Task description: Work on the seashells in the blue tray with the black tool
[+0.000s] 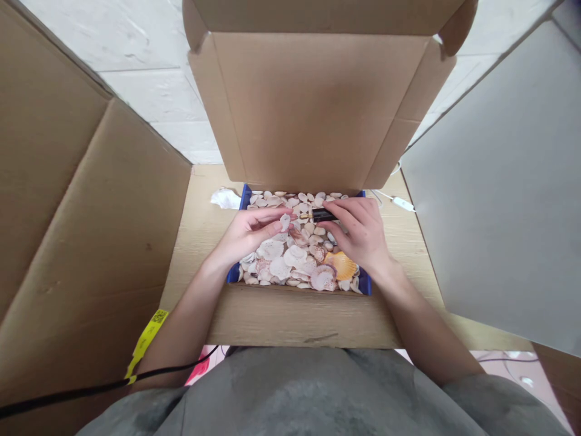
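My left hand pinches a small whitish seashell between thumb and fingers, above a shallow box of shells. Gripped in my right hand is a mini hand drill with a black body and a brass chuck. Its tip points left at the held shell; whether the two touch I cannot tell. Beneath both hands lie many loose shells, among them a large orange scallop shell, a purplish scallop shell and a flat white shell.
The open cardboard lid stands up behind the shells. Blue edges border the box on the wooden table. Crumpled white material lies at left, a white inline switch on a cable at right. Cardboard and a grey panel flank the table.
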The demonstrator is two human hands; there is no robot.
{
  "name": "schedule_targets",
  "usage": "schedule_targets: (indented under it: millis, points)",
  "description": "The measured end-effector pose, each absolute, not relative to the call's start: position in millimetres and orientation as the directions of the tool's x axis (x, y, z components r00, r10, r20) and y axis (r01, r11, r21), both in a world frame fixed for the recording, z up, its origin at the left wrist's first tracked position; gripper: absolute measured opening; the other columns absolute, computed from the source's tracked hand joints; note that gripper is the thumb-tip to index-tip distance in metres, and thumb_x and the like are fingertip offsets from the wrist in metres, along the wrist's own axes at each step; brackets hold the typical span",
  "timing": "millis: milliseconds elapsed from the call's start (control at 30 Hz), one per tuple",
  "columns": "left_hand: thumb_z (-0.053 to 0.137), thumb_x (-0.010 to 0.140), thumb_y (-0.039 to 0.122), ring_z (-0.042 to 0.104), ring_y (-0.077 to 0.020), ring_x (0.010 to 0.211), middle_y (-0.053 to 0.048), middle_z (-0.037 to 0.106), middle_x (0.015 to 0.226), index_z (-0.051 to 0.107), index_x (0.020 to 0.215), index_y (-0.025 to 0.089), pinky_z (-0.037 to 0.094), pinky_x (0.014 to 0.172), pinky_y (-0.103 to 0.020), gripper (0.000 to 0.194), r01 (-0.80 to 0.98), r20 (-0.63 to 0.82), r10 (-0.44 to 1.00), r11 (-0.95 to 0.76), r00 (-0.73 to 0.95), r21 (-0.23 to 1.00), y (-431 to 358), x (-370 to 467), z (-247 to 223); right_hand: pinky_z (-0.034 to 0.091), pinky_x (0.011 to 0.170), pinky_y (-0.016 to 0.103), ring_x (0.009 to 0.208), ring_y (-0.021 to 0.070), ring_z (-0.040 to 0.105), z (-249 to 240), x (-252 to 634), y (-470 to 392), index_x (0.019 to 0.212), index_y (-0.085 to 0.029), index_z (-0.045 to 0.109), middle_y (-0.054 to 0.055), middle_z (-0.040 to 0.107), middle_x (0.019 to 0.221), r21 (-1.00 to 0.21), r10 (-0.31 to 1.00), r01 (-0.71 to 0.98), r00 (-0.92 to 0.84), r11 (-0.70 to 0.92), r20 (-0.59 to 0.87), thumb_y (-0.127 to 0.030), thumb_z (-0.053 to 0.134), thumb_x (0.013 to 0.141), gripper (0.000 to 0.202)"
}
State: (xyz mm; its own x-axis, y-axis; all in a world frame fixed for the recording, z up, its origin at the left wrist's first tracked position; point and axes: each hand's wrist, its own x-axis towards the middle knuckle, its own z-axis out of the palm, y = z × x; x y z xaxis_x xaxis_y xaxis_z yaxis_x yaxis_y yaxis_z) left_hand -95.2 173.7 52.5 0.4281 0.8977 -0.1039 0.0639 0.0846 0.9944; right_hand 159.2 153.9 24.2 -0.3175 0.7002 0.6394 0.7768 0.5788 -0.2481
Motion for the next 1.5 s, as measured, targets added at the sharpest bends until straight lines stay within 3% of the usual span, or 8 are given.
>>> schedule_targets:
  millis: [200, 533, 867, 1033, 1167, 1333, 1500]
  points:
    - [0.071, 0.083, 0.029, 0.069, -0.0220, 0.105, -0.008, 0.072, 0.117, 0.072, 0.113, 0.021, 0.053, 0.097, -0.036, 0.031, 0.081, -0.099, 0.900, 0.071, 0.425, 0.994, 174.3, -96.3, 52.2, 0.045, 0.085, 0.037, 0.097, 0.0204, 0.062, 23.2, 160.1, 153.4, 0.123, -0.026, 0.057, 0.005, 0.070, 0.108, -0.270, 0.723, 0.778, -0.314, 0.567, 0.616, -0.033, 0.063, 0.087, 0.037]
    - [0.072, 0.083, 0.026, 0.070, -0.0201, 0.102, -0.006, 0.074, 0.112, 0.073, 0.111, 0.022, 0.055, 0.095, -0.033, 0.028, 0.065, -0.096, 0.899, 0.076, 0.428, 0.995, 173.2, -96.1, 52.6, 0.045, 0.083, 0.036, 0.094, 0.0198, 0.062, 25.3, 159.0, 154.0, 0.119, -0.024, 0.059, 0.005, 0.071, 0.105, -0.244, 0.702, 0.777, -0.326, 0.581, 0.633, -0.032, 0.065, 0.086, 0.035]
    - [0.075, 0.080, 0.026, 0.071, -0.0217, 0.101, -0.007, 0.075, 0.109, 0.073, 0.111, 0.020, 0.056, 0.094, -0.032, 0.032, 0.074, -0.170, 0.850, 0.153, 0.499, 0.985, 172.2, -96.2, 53.7, 0.044, 0.093, 0.039, 0.098, 0.0195, 0.061, 29.3, 157.3, 153.0, 0.120, -0.024, 0.058, 0.005, 0.071, 0.108, -0.208, 0.651, 0.751, -0.357, 0.626, 0.670, -0.029, 0.067, 0.084, 0.037]
    - [0.073, 0.082, 0.024, 0.072, -0.0195, 0.098, -0.007, 0.076, 0.106, 0.073, 0.111, 0.019, 0.056, 0.091, -0.029, 0.030, 0.050, -0.148, 0.855, 0.142, 0.496, 0.989, 171.8, -95.8, 54.0, 0.044, 0.093, 0.039, 0.102, 0.0205, 0.060, 28.0, 157.6, 152.5, 0.125, -0.026, 0.056, 0.005, 0.070, 0.113, -0.254, 0.704, 0.764, -0.339, 0.593, 0.624, -0.032, 0.064, 0.087, 0.040]
    - [0.073, 0.082, 0.023, 0.072, -0.0188, 0.096, -0.007, 0.075, 0.107, 0.074, 0.109, 0.020, 0.057, 0.089, -0.028, 0.027, 0.039, -0.083, 0.889, 0.073, 0.450, 0.997, 173.2, -95.8, 52.1, 0.046, 0.094, 0.039, 0.109, 0.0231, 0.058, 27.2, 156.5, 152.4, 0.133, -0.020, 0.051, 0.009, 0.066, 0.122, -0.280, 0.732, 0.770, -0.329, 0.574, 0.597, -0.032, 0.063, 0.087, 0.049]
    - [0.073, 0.082, 0.022, 0.070, -0.0180, 0.104, -0.005, 0.074, 0.113, 0.075, 0.108, 0.022, 0.054, 0.094, -0.026, 0.026, 0.059, -0.063, 0.902, 0.042, 0.428, 0.997, 174.0, -96.3, 51.7, 0.049, 0.086, 0.037, 0.093, 0.0217, 0.059, 25.3, 156.1, 153.2, 0.120, -0.016, 0.059, 0.008, 0.070, 0.100, -0.291, 0.762, 0.773, -0.351, 0.564, 0.545, -0.038, 0.061, 0.088, 0.039]
    - [0.073, 0.082, 0.024, 0.072, -0.0200, 0.099, -0.008, 0.075, 0.108, 0.075, 0.108, 0.019, 0.057, 0.091, -0.029, 0.027, 0.067, -0.100, 0.880, 0.078, 0.464, 0.995, 173.3, -97.2, 52.9, 0.046, 0.082, 0.036, 0.090, 0.0205, 0.059, 26.2, 157.2, 153.0, 0.113, -0.019, 0.061, 0.006, 0.070, 0.097, -0.223, 0.711, 0.780, -0.362, 0.585, 0.603, -0.036, 0.065, 0.085, 0.033]
